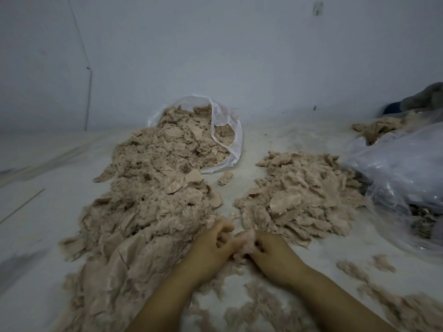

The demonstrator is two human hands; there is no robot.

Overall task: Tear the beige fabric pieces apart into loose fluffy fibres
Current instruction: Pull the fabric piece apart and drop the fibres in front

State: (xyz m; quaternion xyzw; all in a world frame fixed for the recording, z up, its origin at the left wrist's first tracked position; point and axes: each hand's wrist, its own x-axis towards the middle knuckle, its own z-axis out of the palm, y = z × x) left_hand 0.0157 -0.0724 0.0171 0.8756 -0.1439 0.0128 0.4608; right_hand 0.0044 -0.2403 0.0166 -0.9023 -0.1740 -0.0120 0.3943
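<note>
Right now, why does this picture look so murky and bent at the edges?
Head view: dim, flat, bluish light with hardly any shadows; the wide lens bows the wall and floor line; the loose beige fibres at lower right smear with blur, while the clear plastic bag of beige fabric pieces stays fairly sharp.

I see a pale floor (275, 140) and a plain grey-white wall (215, 44) behind it. A thin wire (81, 37) runs down the wall on the left. A thin stick (22, 206) lies on the floor at the left. On the right sits a crinkly clear plastic bag (402, 168). Behind it lies something grey and dark blue (419, 99); I cannot tell what.
</note>
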